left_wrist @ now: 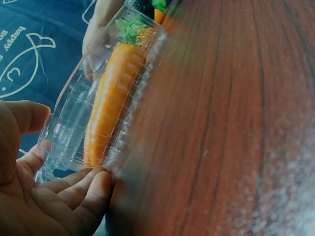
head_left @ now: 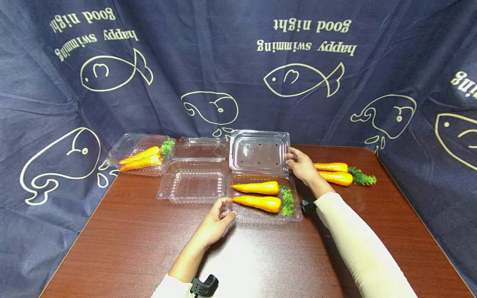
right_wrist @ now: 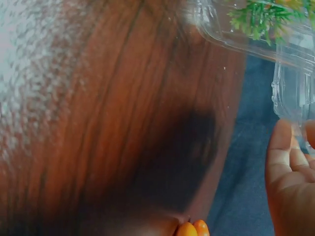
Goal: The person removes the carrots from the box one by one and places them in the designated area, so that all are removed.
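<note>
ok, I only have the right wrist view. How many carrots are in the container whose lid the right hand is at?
Observer: Two carrots, side by side.
Operator: Where's the left hand?
Observer: Fingers at the left end of the carrot container.
Operator: What's next to that, on the left?
Observer: A second container, open, no carrots in it.

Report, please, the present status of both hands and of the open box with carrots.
Left hand touching open box, left end. Right hand holding its raised lid. Two carrots inside. Nothing seen blocking the lid.
</note>
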A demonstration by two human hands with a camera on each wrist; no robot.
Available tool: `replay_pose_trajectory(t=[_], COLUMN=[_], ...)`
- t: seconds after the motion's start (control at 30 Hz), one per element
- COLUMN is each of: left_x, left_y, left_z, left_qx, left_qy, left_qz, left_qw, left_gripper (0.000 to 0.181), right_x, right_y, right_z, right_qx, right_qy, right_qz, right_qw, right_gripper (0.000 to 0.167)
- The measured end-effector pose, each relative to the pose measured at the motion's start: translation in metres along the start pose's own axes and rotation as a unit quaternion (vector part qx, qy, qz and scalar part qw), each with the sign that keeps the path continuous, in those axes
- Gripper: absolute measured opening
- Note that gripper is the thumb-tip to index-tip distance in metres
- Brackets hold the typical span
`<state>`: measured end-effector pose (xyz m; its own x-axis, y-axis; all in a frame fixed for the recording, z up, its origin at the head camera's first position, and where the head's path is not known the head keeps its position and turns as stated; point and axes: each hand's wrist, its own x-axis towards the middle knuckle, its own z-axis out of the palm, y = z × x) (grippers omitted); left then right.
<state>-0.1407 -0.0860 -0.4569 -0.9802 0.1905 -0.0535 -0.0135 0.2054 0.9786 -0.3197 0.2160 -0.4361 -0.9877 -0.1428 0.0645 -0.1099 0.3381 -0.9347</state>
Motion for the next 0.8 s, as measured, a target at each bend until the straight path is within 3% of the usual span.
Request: replay_pose_trajectory(t=[0.47, 0.63, 0.8], left_x=[0.004, 0.004, 0.003], left_y=[-0.008, -0.009, -0.009], left_z=[-0.002, -0.003, -0.003], left_qx=[0.004, 0.003, -0.001], left_qy=[-0.017, -0.014, -0.011], left_qz=[-0.008, -0.005, -0.005], left_qw=[0.9998, 0.9999, 0.9999], left_gripper=[0.044, 0.044, 0.043], right_x=[-0.003, -0.004, -0.008], right_y=[0.007, 0.002, -0.012], right_z=[0.002, 0.001, -0.001], right_qx=[-0.024, -0.049, -0.116], right_qy=[-0.051, -0.058, -0.047], right_qz=[0.085, 0.09, 0.076], right_qw=[0.9948, 0.9931, 0.9892], right_gripper=[0.052, 0.052, 0.048])
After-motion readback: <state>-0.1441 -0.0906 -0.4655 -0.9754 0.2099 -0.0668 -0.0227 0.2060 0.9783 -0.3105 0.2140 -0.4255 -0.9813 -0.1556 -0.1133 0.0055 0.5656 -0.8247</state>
